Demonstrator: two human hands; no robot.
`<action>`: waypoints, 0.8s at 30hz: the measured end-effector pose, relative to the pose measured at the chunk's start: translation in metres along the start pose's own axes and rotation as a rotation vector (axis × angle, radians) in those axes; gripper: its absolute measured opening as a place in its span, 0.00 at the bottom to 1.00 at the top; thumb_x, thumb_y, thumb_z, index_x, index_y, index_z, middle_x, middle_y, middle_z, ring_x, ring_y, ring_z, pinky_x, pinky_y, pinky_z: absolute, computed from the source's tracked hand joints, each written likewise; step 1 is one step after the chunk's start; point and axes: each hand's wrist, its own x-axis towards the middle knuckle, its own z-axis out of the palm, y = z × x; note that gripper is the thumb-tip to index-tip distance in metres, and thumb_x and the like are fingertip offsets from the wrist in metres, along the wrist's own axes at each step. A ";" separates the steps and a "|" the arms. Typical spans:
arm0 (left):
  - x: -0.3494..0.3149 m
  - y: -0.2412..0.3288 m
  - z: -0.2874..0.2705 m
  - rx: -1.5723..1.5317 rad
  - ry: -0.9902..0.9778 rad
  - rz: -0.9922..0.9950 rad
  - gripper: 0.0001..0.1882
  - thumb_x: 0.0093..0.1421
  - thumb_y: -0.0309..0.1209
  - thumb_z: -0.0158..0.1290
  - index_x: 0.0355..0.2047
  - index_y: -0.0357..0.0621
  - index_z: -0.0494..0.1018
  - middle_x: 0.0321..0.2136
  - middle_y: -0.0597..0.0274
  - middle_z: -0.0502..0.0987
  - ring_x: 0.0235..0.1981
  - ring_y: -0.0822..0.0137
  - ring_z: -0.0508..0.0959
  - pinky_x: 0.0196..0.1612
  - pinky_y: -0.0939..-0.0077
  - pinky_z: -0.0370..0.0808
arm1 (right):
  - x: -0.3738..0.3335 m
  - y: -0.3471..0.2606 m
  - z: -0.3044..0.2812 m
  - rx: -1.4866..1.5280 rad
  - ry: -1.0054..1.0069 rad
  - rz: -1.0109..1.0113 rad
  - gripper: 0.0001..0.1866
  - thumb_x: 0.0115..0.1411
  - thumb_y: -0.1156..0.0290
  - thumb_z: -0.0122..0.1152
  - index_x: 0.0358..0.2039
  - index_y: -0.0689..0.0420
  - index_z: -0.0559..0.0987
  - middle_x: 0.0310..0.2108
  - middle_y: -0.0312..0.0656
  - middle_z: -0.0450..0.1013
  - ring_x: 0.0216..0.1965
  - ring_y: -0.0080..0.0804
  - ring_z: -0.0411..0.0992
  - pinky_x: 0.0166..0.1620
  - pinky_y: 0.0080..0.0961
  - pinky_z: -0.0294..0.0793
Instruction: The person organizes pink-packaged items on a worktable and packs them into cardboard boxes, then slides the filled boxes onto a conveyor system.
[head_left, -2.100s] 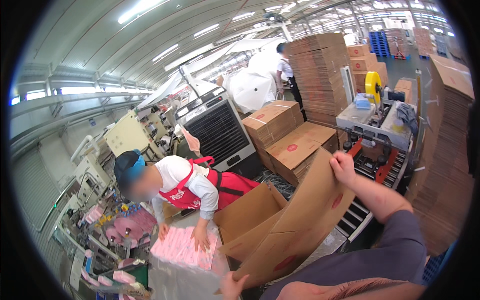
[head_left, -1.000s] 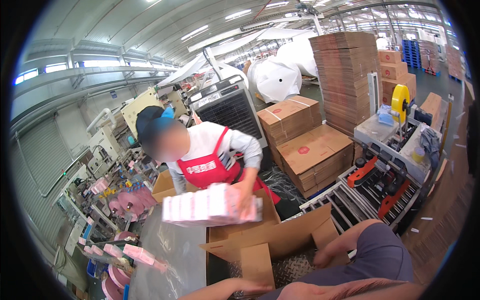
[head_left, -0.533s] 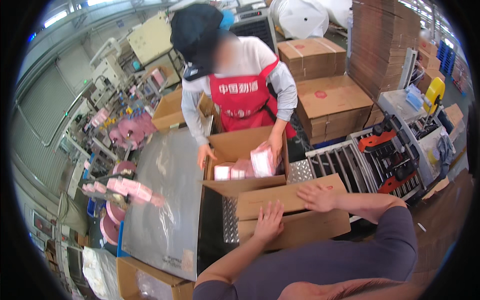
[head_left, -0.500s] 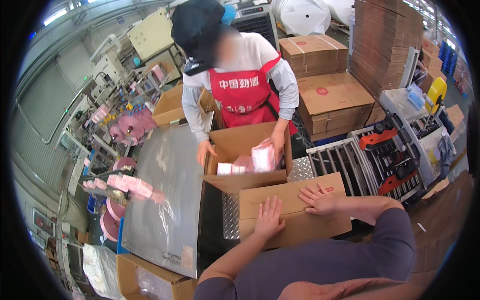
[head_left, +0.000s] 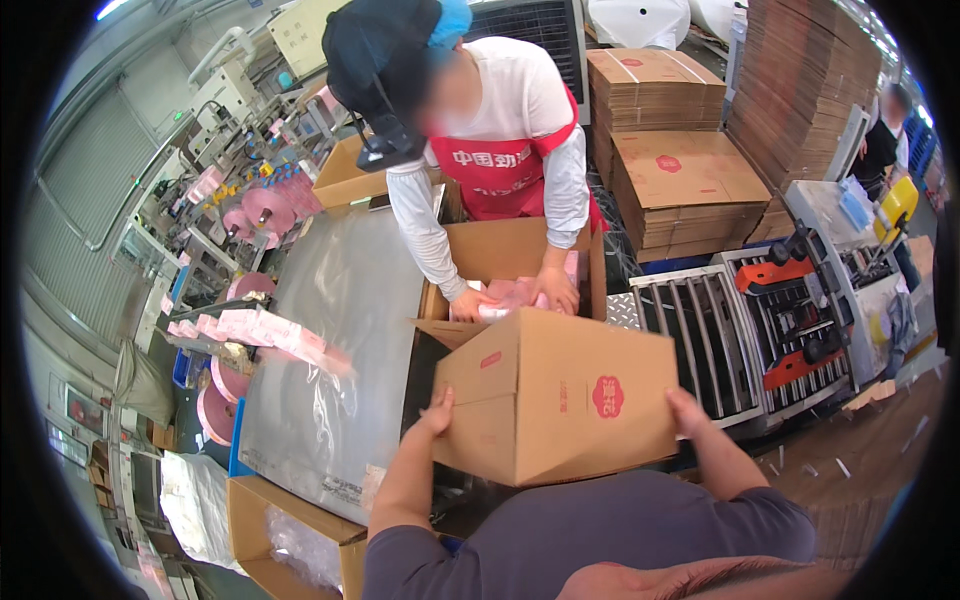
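Note:
A closed brown cardboard box (head_left: 560, 400), with a red printed mark on its side, is tilted up in front of my body. My left hand (head_left: 437, 410) presses against its left end, and my right hand (head_left: 684, 412) grips the right end; the fingers are partly hidden behind the cardboard. Just beyond it stands an open cardboard box (head_left: 490, 250), where a co-worker in a red apron has both hands on pink-and-white packs (head_left: 515, 292). My box hides part of that open box's near side.
A roller conveyor (head_left: 690, 345) with orange-framed machinery (head_left: 775, 275) lies to the right. On the left is a metal table (head_left: 320, 290), with pink packs (head_left: 270, 332) in a row over it. Flattened cartons (head_left: 690, 180) are stacked at the back right. An open box (head_left: 290, 490) holds clear plastic.
My hands have moved from the box's top to its two ends, and the box is now turned and tilted. The co-worker's hands have both gone into the open box, pressing on the packs.

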 end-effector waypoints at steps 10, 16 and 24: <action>-0.004 0.068 -0.009 -0.987 -0.484 -0.112 0.53 0.58 0.76 0.26 0.72 0.49 0.43 0.70 0.50 0.51 0.69 0.45 0.53 0.64 0.33 0.52 | -0.059 -0.144 0.275 -0.473 -0.679 -0.025 0.43 0.67 0.65 0.53 0.73 0.47 0.36 0.59 0.37 0.60 0.51 0.26 0.64 0.49 0.28 0.73; -0.029 0.073 -0.029 -0.721 -0.244 0.308 0.40 0.70 0.47 0.46 0.72 0.45 0.39 0.67 0.51 0.57 0.66 0.57 0.60 0.65 0.69 0.59 | 0.029 -0.005 0.427 -0.818 -0.701 -0.191 0.44 0.68 0.55 0.53 0.71 0.57 0.38 0.61 0.66 0.62 0.61 0.50 0.65 0.63 0.35 0.62; 0.014 0.008 0.005 -0.950 -0.250 0.196 0.29 0.69 0.39 0.48 0.67 0.42 0.57 0.57 0.56 0.71 0.57 0.65 0.70 0.59 0.71 0.66 | -0.050 -0.072 0.208 -1.368 1.122 -0.288 0.34 0.60 0.56 0.60 0.61 0.61 0.62 0.47 0.58 0.73 0.45 0.57 0.73 0.49 0.48 0.73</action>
